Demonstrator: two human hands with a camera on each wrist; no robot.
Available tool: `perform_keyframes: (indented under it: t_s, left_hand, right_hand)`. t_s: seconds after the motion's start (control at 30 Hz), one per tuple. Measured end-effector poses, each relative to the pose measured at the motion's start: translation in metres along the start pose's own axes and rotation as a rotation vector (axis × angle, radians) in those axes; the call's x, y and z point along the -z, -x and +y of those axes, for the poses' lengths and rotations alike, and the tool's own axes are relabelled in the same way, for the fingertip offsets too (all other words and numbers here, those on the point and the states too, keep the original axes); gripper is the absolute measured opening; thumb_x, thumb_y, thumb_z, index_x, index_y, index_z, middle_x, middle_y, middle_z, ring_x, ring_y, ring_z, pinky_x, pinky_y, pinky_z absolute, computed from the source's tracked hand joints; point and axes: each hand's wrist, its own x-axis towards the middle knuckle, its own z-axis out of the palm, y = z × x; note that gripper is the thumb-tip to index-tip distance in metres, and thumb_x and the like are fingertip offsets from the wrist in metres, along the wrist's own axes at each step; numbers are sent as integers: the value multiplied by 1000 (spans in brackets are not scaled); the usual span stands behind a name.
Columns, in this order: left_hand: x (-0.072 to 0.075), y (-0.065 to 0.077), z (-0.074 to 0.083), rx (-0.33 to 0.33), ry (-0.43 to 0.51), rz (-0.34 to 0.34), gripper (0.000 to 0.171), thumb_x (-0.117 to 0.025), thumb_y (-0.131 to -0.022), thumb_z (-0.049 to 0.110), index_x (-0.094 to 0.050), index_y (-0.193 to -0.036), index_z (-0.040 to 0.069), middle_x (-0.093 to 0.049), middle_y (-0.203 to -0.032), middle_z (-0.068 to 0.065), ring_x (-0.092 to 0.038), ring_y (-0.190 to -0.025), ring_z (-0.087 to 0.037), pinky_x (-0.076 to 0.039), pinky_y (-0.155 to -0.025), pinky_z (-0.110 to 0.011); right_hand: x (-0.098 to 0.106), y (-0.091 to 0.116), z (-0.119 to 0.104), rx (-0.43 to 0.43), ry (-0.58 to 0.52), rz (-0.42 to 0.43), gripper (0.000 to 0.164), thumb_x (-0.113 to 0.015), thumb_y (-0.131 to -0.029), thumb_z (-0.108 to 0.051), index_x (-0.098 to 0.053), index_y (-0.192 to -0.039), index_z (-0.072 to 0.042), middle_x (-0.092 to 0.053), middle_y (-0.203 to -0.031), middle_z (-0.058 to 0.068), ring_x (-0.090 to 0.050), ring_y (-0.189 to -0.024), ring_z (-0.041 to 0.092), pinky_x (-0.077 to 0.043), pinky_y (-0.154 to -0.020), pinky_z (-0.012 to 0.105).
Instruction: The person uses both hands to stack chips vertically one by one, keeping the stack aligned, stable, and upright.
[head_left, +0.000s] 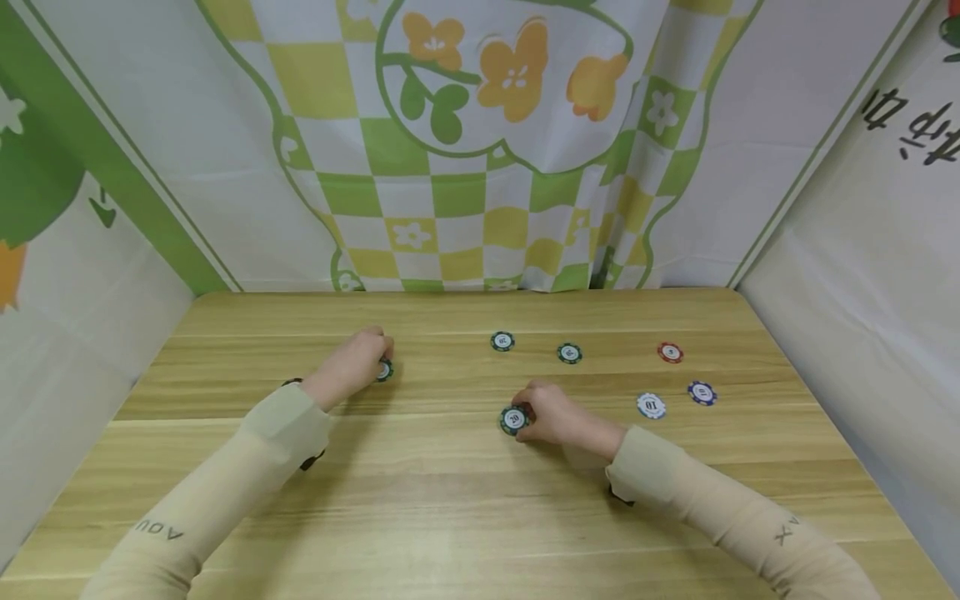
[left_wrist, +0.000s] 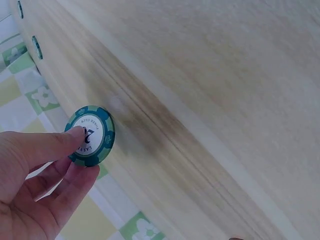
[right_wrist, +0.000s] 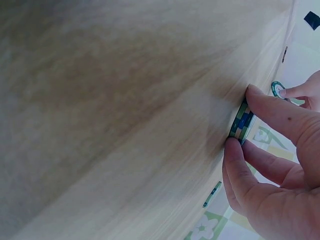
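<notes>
My left hand point(head_left: 351, 367) is at the left of the table and pinches a green poker chip point(left_wrist: 100, 134) between thumb and fingers. In the left wrist view the chip is tilted, with its white centre partly under the thumb. Near the middle of the table, my right hand point(head_left: 561, 418) grips a short stack of poker chips point(right_wrist: 242, 122) by its edges. On top of that stack is a green chip marked 20 point(head_left: 514, 420). The stack rests on or just above the wood; I cannot tell which.
Behind the right hand lie two green chips, one farther left point(head_left: 502, 341) and one nearer point(head_left: 569, 353). To the right are a red chip point(head_left: 671, 352), a white chip point(head_left: 651, 406) and a blue chip point(head_left: 702, 393). A patterned curtain point(head_left: 465, 192) hangs behind the table point(head_left: 420, 517).
</notes>
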Motion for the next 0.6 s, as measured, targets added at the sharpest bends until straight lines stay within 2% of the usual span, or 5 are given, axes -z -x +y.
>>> perform_keyframes:
  t_s: [0.37, 0.6]
  left_hand:
    - [6, 3, 13, -14, 36, 0, 6, -62, -82, -5, -63, -83, 0, -57, -85, -8, -52, -72, -18, -47, -64, -30]
    - [4, 0, 25, -101, -46, 33, 6, -66, -80, -3, -63, -80, 2, -59, -80, -7, -57, -72, -18, -49, -63, -30]
  right_hand:
    - [0, 0, 1, 0, -2, -1, 43, -80, -70, -12, -63, -107, 4, -55, -90, 6, -51, -78, 14, -46, -67, 25]
    - [0, -1, 0, -5, -3, 0, 43, -80, -70, -12, -63, -107, 4, -55, -89, 6, -51, -78, 14, -47, -68, 26]
